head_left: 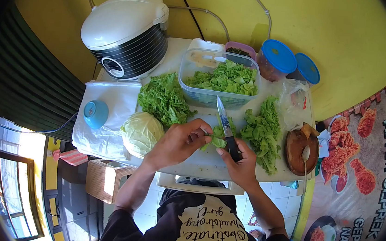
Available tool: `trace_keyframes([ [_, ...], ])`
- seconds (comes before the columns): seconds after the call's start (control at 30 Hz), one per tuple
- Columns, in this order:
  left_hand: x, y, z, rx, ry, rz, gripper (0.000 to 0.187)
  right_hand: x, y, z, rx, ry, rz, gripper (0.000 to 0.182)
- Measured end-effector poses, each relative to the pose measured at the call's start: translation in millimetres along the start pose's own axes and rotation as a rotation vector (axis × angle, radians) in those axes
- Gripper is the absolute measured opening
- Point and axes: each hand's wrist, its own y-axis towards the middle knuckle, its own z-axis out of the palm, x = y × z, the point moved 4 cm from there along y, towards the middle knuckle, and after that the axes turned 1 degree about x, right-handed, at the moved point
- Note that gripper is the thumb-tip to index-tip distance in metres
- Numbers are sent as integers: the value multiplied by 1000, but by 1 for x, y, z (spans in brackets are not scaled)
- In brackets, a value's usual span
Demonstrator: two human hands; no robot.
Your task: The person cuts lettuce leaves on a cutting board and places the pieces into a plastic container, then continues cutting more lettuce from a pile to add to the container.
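Observation:
In my right hand [241, 164] is a kitchen knife [223, 114], its black handle gripped and its blade pointing away from me, toward the tub. My left hand [182, 140] is closed, with thumb and fingertips pinching the edge of a green lettuce leaf [219, 134]. That leaf lies between both hands, close to my right thumb. Cut lettuce [229, 77] partly fills a clear plastic tub [217, 99] just beyond the knife tip. Left of the tub sits a bunch of leafy lettuce [165, 97]; another lettuce bunch [264, 134] lies right of my right hand.
A cabbage [142, 134] sits beside my left wrist. Farther left are a blue bowl [95, 114] on white plastic bags [112, 133] and a rice cooker [127, 35]. To the right stand a brown mortar [296, 156] with a spoon and blue-lidded containers [278, 59].

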Motion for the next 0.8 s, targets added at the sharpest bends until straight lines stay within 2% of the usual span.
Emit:
trace_keyframes([
  [0.27, -35, 41, -24, -199, 32, 116, 17, -1, -2, -10, -110, 219, 69, 13],
  [0.33, -36, 51, -41, -574, 404, 103, 23, -5, -3, -10, -109, 226, 74, 12],
  [0.37, -33, 51, -38, -575, 404, 99, 23, -7, -4, -10, -111, 214, 69, 13],
  [0.43, -39, 51, -36, -785, 619, 211, 28, -7, -2, -10, -117, 199, 57, 13],
  [0.47, -41, 46, -34, -780, 620, 213, 28, -6, -2, -9, -116, 176, 40, 15],
  [0.53, -45, 25, -15, -501, 377, 329, 33, -3, -5, -9, -121, 154, 35, 16],
  [0.57, -40, 18, -8, -496, 375, 325, 33, -3, -6, -10, -86, 146, 85, 15],
  [0.63, -23, 11, 11, -215, 160, 347, 33, -5, -7, -8, -41, 140, 136, 13],
  [0.67, -14, 7, 11, -221, 160, 342, 33, -4, -7, -6, -20, 138, 117, 14],
  [0.73, 8, 1, 16, -46, 126, 212, 29, -4, -6, -4, 1, 133, 100, 15],
  [0.8, 19, -7, 18, -77, 88, 161, 26, -5, -6, 1, 46, 319, 139, 19],
])
